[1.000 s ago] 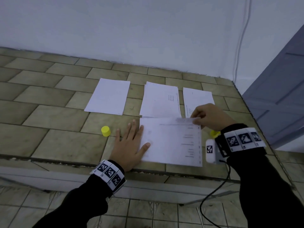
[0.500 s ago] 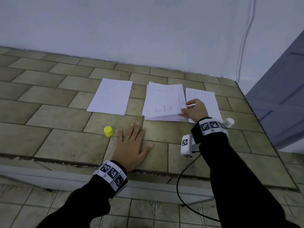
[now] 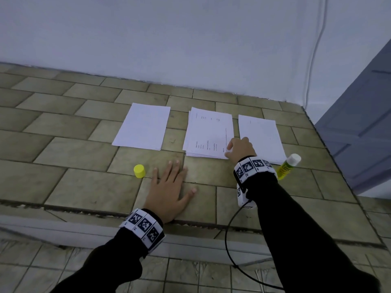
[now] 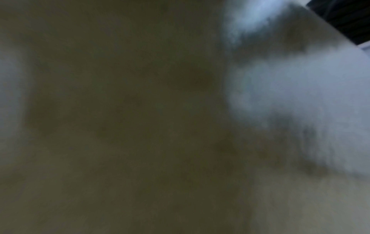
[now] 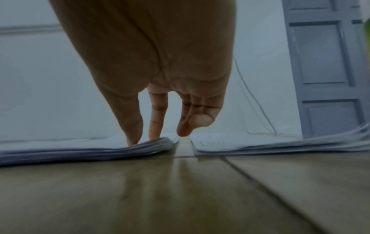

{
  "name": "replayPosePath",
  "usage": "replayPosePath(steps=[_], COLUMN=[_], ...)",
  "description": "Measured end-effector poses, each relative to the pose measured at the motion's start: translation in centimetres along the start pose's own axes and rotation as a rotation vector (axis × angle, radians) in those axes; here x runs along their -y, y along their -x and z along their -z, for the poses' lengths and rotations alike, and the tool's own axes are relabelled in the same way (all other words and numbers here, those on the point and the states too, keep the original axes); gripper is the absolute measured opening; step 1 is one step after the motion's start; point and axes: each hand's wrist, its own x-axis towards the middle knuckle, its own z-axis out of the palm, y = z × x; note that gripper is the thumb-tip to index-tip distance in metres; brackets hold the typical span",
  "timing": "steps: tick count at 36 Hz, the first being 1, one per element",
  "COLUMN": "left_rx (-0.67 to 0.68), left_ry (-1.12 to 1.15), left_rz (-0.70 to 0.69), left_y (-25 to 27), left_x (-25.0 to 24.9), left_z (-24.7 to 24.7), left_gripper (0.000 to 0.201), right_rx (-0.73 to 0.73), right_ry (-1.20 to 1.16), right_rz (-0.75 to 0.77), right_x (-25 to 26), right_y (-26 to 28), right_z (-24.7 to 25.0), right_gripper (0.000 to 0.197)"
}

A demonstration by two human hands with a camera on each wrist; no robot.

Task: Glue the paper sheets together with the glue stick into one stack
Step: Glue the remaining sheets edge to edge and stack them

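Observation:
Three lots of white paper lie on the tiled counter: a left pile [image 3: 143,126], a middle stack [image 3: 207,132] with a printed sheet on top, and a right pile [image 3: 261,138]. My right hand [image 3: 229,150] rests on the near right corner of the middle stack. In the right wrist view its straight fingertips [image 5: 133,139] press down on the stack [image 5: 80,152], beside the right pile [image 5: 280,145]. My left hand [image 3: 171,187] lies flat on bare tile and holds nothing. The uncapped glue stick [image 3: 287,166] lies by the right pile. Its yellow cap [image 3: 139,171] stands left of my left hand. The left wrist view is only blur.
The counter's front edge [image 3: 84,210] runs just under my left wrist. A white wall stands behind the papers, with a thin cable [image 3: 315,49] down it. A grey door [image 3: 359,115] is at the right. A black cable [image 3: 228,240] hangs from my right wrist camera.
My right hand carried the printed sheet from the near counter onto the middle stack and now presses its corner. My left hand stayed flat on the tile, with no sheet under it.

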Motion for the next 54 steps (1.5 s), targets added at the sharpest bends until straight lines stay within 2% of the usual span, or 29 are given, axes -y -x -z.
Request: replayPosePath(steps=[3,6,8,13,15,17,20,23,27,30,36,42,48,51,54], left_rx=[-0.009,-0.063,-0.130,-0.366,-0.441,-0.466,-0.375,-0.251,-0.072,0.046,0.136,0.117,0.110,0.041,-0.084], left_ry=[0.041,0.223,0.280,0.168,0.248,0.385,0.423,0.215,-0.001,-0.081,-0.098,-0.114,-0.073,0.023,0.137], left_rz=[-0.021,-0.076,-0.148,-0.330,-0.323,-0.261,-0.083,0.087,0.306,0.358,0.349,0.337,0.326,0.350,0.380], left_y=[0.1,0.3,0.6,1.5,1.4,0.9,-1.4,-5.1,-9.7,-11.7,-13.7,-14.0,-14.0,-13.7,-13.5], left_x=[0.2,0.6,0.8,1.3,1.4,1.9,4.1,7.4,10.0,10.6,11.9,12.4,13.0,12.9,12.8], left_z=[0.1,0.4,0.8,3.9,6.4,9.2,12.3,13.2,12.6,11.4,8.0,7.5,7.7,8.2,9.4], left_gripper=[0.097,0.099,0.088,0.048,0.040,0.044,0.062,0.056,0.059,0.070,0.083,0.077,0.063,0.060,0.056], right_rx=[-0.037,-0.093,-0.157,-0.439,-0.560,-0.685,-0.786,-0.764,-0.550,-0.472,-0.453,-0.428,-0.401,-0.394,-0.391], right_ry=[-0.032,-0.153,-0.258,-0.390,-0.386,-0.326,-0.329,-0.460,-0.622,-0.624,-0.567,-0.489,-0.455,-0.458,-0.448], right_rz=[0.014,0.082,0.145,0.348,0.382,0.369,0.237,0.047,-0.188,-0.243,-0.257,-0.279,-0.274,-0.274,-0.274], right_x=[-0.4,-0.8,-1.1,-2.6,-3.6,-4.7,-6.7,-8.2,-9.0,-9.4,-9.8,-10.4,-11.0,-11.1,-11.2], right_y=[0.5,1.7,2.9,6.6,7.7,8.5,8.8,8.6,8.2,8.1,7.8,7.3,7.0,6.9,6.8], right_z=[0.3,1.0,1.8,4.3,5.0,5.4,5.4,5.0,4.4,3.6,3.1,2.8,2.7,2.6,2.6], right_gripper=[0.024,0.026,0.024,0.017,0.018,0.025,0.045,0.068,0.086,0.077,0.055,0.038,0.034,0.034,0.032])
